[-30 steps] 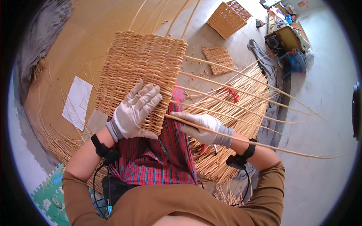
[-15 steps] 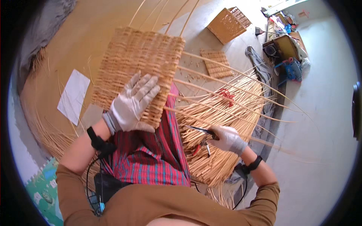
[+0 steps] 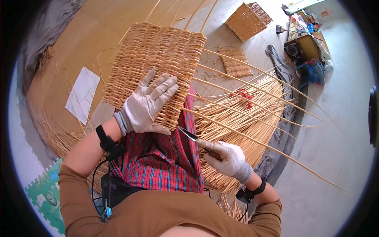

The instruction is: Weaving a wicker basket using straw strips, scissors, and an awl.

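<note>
Head view: the woven panel (image 3: 158,55) is in front of me, slanted, its near end over the red checked cloth (image 3: 158,172) across my lap. Five long rods (image 3: 262,145) fan out from its right edge, and thinner ones (image 3: 209,15) stick up from its far edge. My gloved left hand (image 3: 149,103) lies flat on the panel's near part, fingers straight and slightly apart, thumb along the near edge. My gloved right hand (image 3: 225,158) has its fingers clamped on a dark, pointed metal tool (image 3: 187,133), its tip just beside the panel's near right corner; I can't tell whether they touch. Under the rods, to my right, is a big bundle of pale cane (image 3: 244,126) with a red tie (image 3: 244,94). Past it on the floor (image 3: 211,43) are a small woven square (image 3: 235,63) and, farther off, a box-shaped basket (image 3: 244,24). A white sheet (image 3: 83,94) lies to my left.
</note>
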`<state>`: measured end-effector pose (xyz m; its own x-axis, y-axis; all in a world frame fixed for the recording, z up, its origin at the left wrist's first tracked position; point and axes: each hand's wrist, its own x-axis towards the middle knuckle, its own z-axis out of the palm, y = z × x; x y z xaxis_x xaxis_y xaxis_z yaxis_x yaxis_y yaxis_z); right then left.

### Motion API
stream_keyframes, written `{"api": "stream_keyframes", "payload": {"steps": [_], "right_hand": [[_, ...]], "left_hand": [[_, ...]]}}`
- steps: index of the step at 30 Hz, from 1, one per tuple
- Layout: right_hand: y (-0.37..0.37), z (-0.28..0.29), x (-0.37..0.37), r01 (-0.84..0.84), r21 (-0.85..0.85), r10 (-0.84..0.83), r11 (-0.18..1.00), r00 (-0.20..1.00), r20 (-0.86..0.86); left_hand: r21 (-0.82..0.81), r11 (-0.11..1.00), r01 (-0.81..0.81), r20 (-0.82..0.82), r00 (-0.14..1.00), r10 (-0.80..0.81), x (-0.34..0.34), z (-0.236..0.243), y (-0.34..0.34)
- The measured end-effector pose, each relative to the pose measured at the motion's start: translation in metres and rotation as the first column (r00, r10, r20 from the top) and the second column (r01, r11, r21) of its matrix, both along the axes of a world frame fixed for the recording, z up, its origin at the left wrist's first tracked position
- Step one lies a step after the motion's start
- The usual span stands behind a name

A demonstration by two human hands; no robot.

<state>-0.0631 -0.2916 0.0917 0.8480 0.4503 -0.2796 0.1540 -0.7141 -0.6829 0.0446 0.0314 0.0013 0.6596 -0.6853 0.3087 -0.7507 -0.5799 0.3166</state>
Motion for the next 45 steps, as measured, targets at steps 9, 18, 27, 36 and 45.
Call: {"api": "stream_keyframes", "payload": {"steps": [9, 18, 27, 36, 45], "right_hand": [[0.004, -0.008, 0.000, 0.053, 0.042, -0.053, 0.998, 0.998, 0.018], [0.005, -0.007, 0.016, -0.085, -0.147, 0.122, 0.986, 0.956, 0.266], [-0.005, -0.041, 0.037, 0.252, 0.490, -0.074, 0.834, 0.932, -0.354], [-0.003, -0.017, 0.067, 0.224, 0.425, 0.004, 0.877, 0.881, -0.472], [0.008, -0.003, 0.090, -0.299, 0.031, 0.300, 0.954, 0.945, -0.128]], "left_hand": [[0.030, 0.999, -0.011, -0.004, 1.000, 0.011, -0.003, -0.001, 0.001], [0.092, 0.995, -0.033, -0.033, 0.999, 0.037, -0.004, 0.001, -0.005], [0.013, 0.997, -0.078, -0.030, 0.996, 0.078, -0.003, -0.001, -0.009], [0.132, 0.985, -0.111, 0.024, 0.994, 0.108, 0.001, -0.001, -0.010], [0.017, 0.996, -0.089, -0.036, 0.995, 0.089, -0.003, -0.003, -0.008]]}}
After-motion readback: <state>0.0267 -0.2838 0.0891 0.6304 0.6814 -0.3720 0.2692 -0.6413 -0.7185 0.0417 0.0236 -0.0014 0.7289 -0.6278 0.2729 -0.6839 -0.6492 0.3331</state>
